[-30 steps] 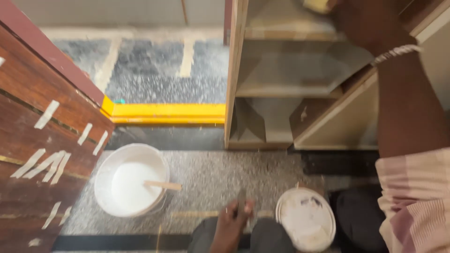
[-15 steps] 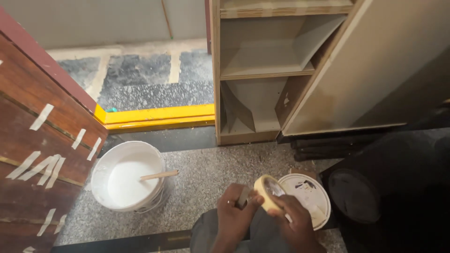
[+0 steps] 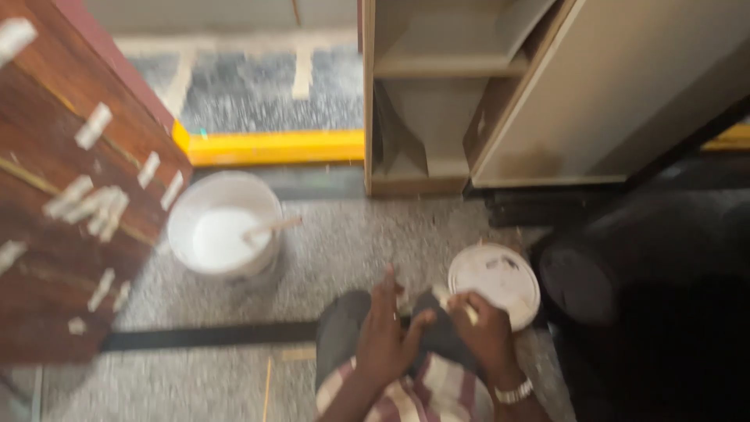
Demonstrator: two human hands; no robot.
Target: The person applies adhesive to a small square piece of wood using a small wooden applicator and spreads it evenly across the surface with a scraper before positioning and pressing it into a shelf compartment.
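head view: right hand (image 3: 486, 332) grip pinching pale tape (image 3: 457, 305), left hand (image 3: 391, 332) spread, beside white lid (image 3: 500, 273), bucket (image 3: 223, 227) left.

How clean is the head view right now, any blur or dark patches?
Head view: motion blur smears everything; both hands, left and right, are soft, so what the fingers pinch is unclear. The white bucket is bright but readable. The lower right corner falls into deep shadow.

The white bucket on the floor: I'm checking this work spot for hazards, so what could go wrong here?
The open bucket of white liquid stands uncovered on the floor with a stick leaning over its rim; a knock from a knee might tip or splash it. Its lid lies loose beside the right hand, where it could be stepped on. The left hand is blurred, so its grip is unclear.
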